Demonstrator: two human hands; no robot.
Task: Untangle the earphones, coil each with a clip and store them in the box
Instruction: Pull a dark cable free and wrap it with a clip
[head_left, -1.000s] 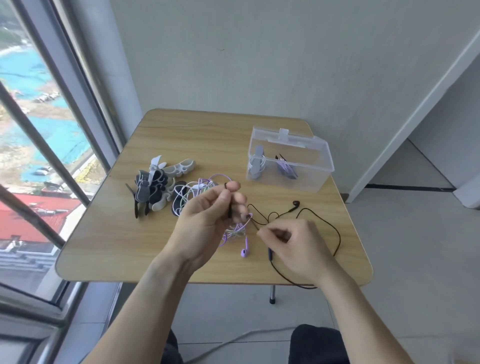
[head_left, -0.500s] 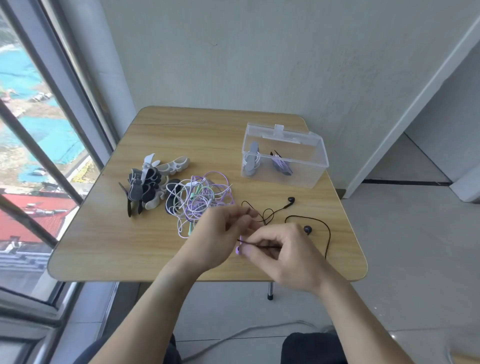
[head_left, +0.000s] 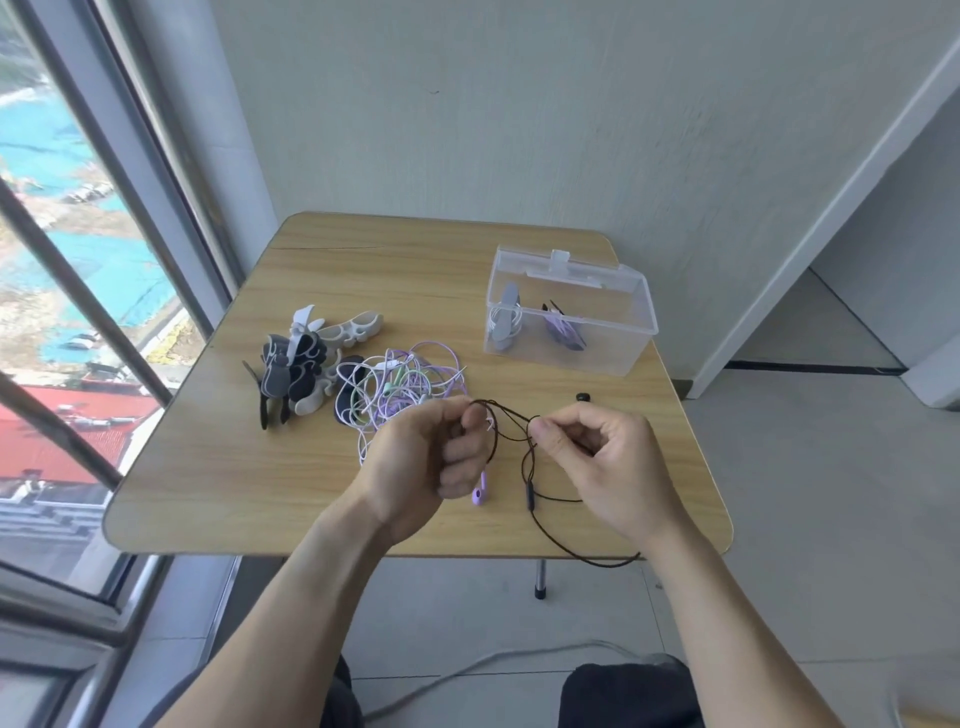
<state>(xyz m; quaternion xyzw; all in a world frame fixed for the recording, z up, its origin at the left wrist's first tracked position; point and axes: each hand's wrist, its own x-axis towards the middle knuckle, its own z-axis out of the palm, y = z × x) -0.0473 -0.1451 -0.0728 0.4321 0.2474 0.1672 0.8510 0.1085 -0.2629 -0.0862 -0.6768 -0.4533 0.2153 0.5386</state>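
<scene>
Left hand (head_left: 421, 462) and right hand (head_left: 597, 462) each pinch the black earphone cable (head_left: 524, 457) above the table (head_left: 208, 467), its slack trailing over the near edge; tangled earphones (head_left: 400, 384) lie beyond, clear box (head_left: 571, 322) farther right

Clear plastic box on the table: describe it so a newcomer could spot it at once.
On the light wooden table, look to the far right corner, beyond the person's right hand. There stands the clear plastic box, open-topped, with two clipped earphone coils inside. It is the table's only see-through container.
</scene>
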